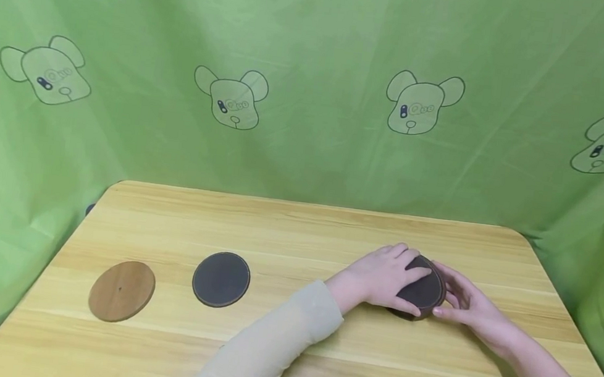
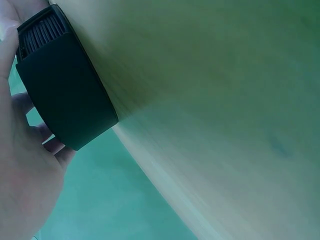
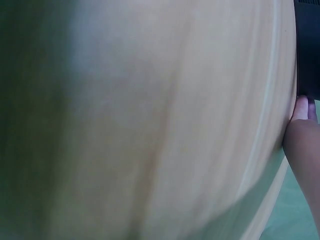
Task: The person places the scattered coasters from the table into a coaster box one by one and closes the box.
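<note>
Holder [image 1: 425,285] sits toward the right of the desk [image 1: 303,226], left hand [image 1: 378,279] gripping its top with spread fingers, right hand [image 1: 475,309] curled loosely round its side; uneven pressure could tip it.

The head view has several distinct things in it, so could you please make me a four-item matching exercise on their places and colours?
Things
1. Wooden disc
2. Black coaster
3. Coaster holder
4. Backdrop cloth

Places or colours
A. Beneath the left hand, with the right hand at its side
B. Green, with cartoon animal heads
C. Flat on the table, just right of the wooden disc
D. Brown, leftmost on the table

Pairs: 1-D, 2-C, 3-A, 4-B
</note>
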Demonstrator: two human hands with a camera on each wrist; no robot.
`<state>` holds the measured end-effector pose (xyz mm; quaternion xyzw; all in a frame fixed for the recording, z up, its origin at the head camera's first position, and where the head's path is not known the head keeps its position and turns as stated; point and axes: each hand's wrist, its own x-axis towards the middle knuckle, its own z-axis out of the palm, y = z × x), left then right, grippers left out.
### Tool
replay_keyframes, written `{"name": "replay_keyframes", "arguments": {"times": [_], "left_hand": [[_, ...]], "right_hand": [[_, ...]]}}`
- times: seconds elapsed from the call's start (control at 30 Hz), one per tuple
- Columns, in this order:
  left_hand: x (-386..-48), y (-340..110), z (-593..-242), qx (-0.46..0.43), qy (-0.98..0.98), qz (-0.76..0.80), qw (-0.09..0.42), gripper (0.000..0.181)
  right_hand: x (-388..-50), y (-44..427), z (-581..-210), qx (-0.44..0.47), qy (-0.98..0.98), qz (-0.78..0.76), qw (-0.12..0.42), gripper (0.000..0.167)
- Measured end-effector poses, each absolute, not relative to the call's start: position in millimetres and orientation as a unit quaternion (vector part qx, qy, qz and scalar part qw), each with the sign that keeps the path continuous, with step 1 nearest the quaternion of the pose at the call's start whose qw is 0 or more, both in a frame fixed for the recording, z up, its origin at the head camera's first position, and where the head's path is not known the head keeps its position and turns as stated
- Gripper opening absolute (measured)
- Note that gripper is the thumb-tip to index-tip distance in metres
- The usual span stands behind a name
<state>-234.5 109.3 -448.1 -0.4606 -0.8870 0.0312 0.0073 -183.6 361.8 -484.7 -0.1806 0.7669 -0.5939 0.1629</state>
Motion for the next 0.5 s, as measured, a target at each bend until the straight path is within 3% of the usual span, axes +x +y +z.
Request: {"name": "replay_keyframes", "arguments": {"times": [0.5], "left_hand": [[-236.4, 90.2, -446.5, -0.472, -0.881, 0.036, 0.019, 0.080]], "right_hand": [[-183.9, 363.0, -484.7, -0.162, 0.774, -0.589, 0.167, 0.088]]}}
